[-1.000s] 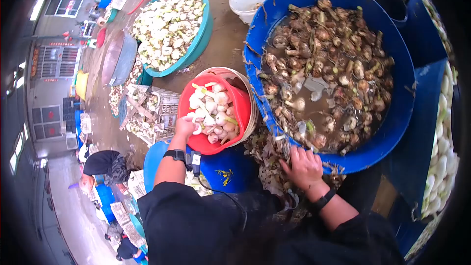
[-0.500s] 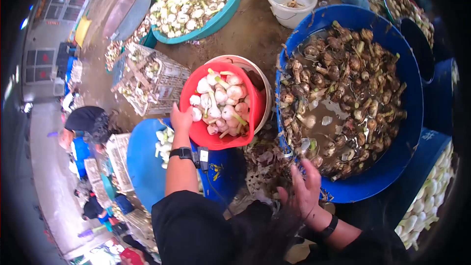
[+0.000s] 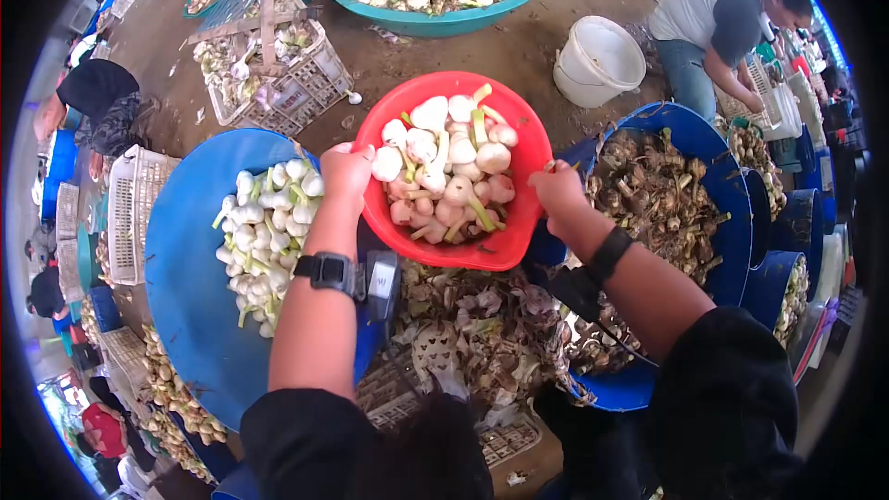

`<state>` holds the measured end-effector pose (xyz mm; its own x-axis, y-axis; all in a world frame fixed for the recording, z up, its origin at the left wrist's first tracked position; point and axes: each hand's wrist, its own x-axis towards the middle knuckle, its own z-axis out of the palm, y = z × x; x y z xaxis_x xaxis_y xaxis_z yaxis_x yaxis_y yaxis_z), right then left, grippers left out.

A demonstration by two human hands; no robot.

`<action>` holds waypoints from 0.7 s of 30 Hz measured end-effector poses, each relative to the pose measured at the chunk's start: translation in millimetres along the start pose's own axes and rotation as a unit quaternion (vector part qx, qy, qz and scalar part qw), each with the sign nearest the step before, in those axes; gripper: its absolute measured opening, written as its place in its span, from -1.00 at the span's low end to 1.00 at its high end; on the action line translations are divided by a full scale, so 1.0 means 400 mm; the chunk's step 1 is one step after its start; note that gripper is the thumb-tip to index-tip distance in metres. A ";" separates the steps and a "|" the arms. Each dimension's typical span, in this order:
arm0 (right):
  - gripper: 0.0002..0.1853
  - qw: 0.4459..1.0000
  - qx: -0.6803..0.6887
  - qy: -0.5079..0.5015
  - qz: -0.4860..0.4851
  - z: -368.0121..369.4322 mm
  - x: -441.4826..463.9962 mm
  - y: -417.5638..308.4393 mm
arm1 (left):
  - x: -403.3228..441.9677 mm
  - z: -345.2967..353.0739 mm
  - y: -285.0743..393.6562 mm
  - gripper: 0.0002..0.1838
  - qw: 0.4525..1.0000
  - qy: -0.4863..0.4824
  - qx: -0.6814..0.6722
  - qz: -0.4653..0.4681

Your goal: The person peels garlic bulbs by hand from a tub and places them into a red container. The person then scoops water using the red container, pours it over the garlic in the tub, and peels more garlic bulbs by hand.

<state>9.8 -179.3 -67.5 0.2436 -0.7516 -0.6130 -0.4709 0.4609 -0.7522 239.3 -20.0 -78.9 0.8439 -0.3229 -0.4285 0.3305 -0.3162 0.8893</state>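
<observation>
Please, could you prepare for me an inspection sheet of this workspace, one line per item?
Surface: brown floor, littered in places.
Job's things: red basin holding garlic bulbs; left blue tub with pale bulbs; right blue tub with soiled bulbs.
Clutter: heap of peelings on the wearer's side of the basin.
Grips: left grip on the basin's left rim; right grip on its right rim.
Cables: thin black cable seen against the right blue tub.
Surroundings: white bucket, slatted crate, person bending nearby.

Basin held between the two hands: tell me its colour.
The basin is red, rim and inner wall alike; it shows best in the head view.
</observation>
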 end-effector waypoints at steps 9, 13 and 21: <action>-0.84 0.942 0.213 -0.188 -0.178 -0.268 -0.272 -0.297 | -0.452 -0.072 0.370 -0.69 0.981 -0.119 -0.091 0.127; -0.81 0.905 0.352 -0.165 -0.172 -0.437 -0.512 -0.370 | -0.701 -0.046 0.534 -0.64 0.971 -0.133 -0.012 0.199; -0.79 0.923 0.337 -0.134 -0.125 -0.797 -0.748 -0.329 | -1.043 0.101 0.532 -0.24 0.973 -0.197 0.079 0.092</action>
<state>-271.3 -165.5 291.8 0.5177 -0.7718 -0.3692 0.2417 0.5459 -0.8023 -59.6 11.4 282.6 0.6450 -0.6941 -0.3195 0.0938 -0.3431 0.9346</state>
